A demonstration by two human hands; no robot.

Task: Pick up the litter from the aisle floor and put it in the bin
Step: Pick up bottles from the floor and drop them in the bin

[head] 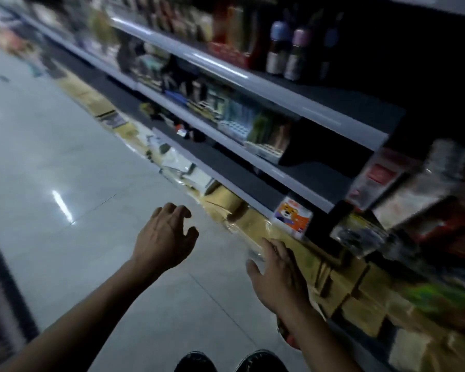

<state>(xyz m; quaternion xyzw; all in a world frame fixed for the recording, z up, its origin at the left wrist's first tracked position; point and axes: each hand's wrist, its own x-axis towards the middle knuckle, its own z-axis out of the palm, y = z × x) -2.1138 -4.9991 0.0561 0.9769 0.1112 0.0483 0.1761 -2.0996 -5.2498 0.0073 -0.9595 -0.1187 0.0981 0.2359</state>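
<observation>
My left hand hangs over the grey tiled aisle floor, fingers loosely curled and holding nothing. My right hand reaches toward the shelf base with fingers spread; its fingertips are at a clear crinkled plastic wrapper lying by the cardboard at the floor's edge. Whether the fingers grip the wrapper I cannot tell from the blur. No bin is in view.
Stocked shelves run along the right, with bottles and packets. Flattened cardboard and plastic-wrapped boxes line the bottom shelf along the floor. My dark shoes show at the bottom edge. A dark fixture borders the left.
</observation>
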